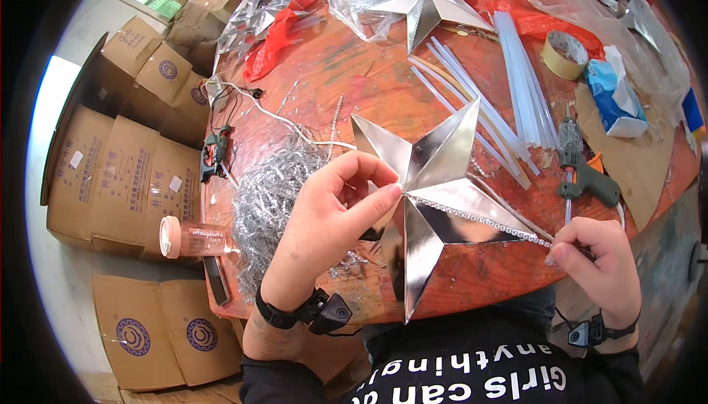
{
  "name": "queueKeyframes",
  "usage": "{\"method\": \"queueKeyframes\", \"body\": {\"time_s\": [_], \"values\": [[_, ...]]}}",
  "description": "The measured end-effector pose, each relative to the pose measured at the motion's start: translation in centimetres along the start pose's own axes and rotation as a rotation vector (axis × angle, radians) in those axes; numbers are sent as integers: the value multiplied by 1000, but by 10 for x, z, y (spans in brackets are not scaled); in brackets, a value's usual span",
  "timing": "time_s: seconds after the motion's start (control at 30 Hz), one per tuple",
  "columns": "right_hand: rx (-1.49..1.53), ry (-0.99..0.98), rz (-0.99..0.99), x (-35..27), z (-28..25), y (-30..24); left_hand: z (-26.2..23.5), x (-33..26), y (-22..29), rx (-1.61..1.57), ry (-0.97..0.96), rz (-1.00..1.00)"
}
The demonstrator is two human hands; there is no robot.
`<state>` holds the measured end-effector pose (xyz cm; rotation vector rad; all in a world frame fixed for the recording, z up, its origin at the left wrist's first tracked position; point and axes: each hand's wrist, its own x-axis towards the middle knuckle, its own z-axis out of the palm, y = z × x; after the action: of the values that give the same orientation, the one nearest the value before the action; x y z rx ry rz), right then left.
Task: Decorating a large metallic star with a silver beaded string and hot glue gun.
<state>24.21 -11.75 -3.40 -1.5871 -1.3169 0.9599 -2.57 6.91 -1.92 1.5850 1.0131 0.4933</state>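
So there's one star in the works here, a five-pointed silver star with a mirror finish [435, 171], held at the near edge of the red-brown wooden table [383, 83]. Folded ridges run out from its middle; I count four points clearly, the fifth's mostly behind the left hand [317, 216]. One sparkly silver beaded strand [479, 219] follows the ridge of the right-hand point. Left thumb and forefinger are pinched together on the star's centre; the right hand [605, 260] is pinching the strand's outer end by the tip.

Further out: two bunches of translucent glue sticks [523, 83], one grey-green glue gun [575, 164] toward the right edge, one tape roll [553, 63], one blue-and-white tissue pack [613, 105]. Another finished-looking silver star [431, 5] sits by the far edge. Left edge: one tinsel heap [269, 190], one pink-lidded clear jar [192, 238].
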Motion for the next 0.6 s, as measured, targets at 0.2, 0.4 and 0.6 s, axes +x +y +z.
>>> {"method": "queueKeyframes", "body": {"time_s": [0.2,0.4,0.6], "values": [[62,-31,146,1,-6,13,7,4,5,117,-10,-17],[154,-90,185,3,-8,26,12,4,11,166,37,-71],[161,-120,192,6,-7,35,13,5,10,158,32,-54]]}}
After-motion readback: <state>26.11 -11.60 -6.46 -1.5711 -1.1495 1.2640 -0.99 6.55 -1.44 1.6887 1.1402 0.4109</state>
